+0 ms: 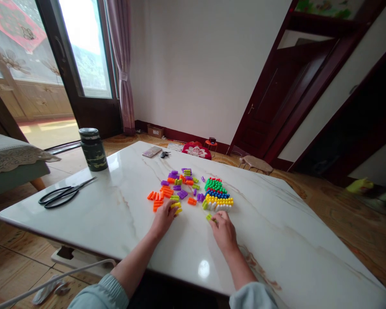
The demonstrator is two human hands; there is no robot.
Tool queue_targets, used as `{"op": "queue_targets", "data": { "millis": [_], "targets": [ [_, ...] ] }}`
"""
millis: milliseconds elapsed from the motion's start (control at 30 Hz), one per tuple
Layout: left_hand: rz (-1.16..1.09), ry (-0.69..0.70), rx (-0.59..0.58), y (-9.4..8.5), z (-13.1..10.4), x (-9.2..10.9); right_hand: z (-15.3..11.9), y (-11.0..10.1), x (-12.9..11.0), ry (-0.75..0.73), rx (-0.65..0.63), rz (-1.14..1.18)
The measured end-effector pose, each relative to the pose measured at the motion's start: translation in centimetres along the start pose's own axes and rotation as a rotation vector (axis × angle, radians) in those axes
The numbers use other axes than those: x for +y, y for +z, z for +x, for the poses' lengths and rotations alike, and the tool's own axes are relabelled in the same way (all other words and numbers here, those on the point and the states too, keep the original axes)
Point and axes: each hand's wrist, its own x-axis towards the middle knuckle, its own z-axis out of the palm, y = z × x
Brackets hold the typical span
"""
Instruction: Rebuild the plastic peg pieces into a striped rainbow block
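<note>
My left hand (163, 218) is closed on small yellow plastic pieces (177, 207) at the near edge of a loose pile. Between the fingertips of my right hand (224, 231) is a small lime-green plastic piece (209, 217), just above or on the tabletop. Orange pieces (166, 192), purple pieces (182, 194) and some lime-green ones lie scattered in front of my left hand. Beyond my right hand, rows of round-ended pegs are grouped by colour: green pegs (215, 185), blue pegs (217, 194), yellow pegs (219, 201) and white pegs (219, 207). My fingers hide part of what each hand holds.
The marble-patterned table (116, 214) carries black-handled scissors (66, 193) and a dark patterned flask (92, 150) at left. A phone (152, 151) and keys (164, 154) lie at its far edge. A white cable (61, 274) runs past the near left edge.
</note>
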Motion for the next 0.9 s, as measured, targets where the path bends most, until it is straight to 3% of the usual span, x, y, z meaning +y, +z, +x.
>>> {"op": "queue_targets", "data": {
  "millis": [133,300,367,533,700,900],
  "targets": [
    [-0.005,-0.005,0.001,0.0,0.1,-0.2,1.3,-1.8,-1.1,0.034,-0.201,-0.137],
    [0.027,0.004,-0.009,0.0,0.0,-0.3,2.1,-2.2,-1.3,0.003,-0.249,-0.122],
    [0.033,0.006,-0.012,0.0,0.0,-0.2,2.1,-1.6,-0.8,-0.011,-0.201,0.0],
    [0.006,-0.009,-0.003,0.0,0.0,-0.1,1.7,0.9,1.0,0.109,0.126,0.439],
    [-0.015,-0.018,0.006,0.0,0.0,0.0,2.1,3.1,1.6,0.135,0.25,0.494],
    [-0.016,-0.013,0.007,-0.1,0.0,0.1,1.7,3.4,1.3,0.159,0.353,0.455]
  ]
}}
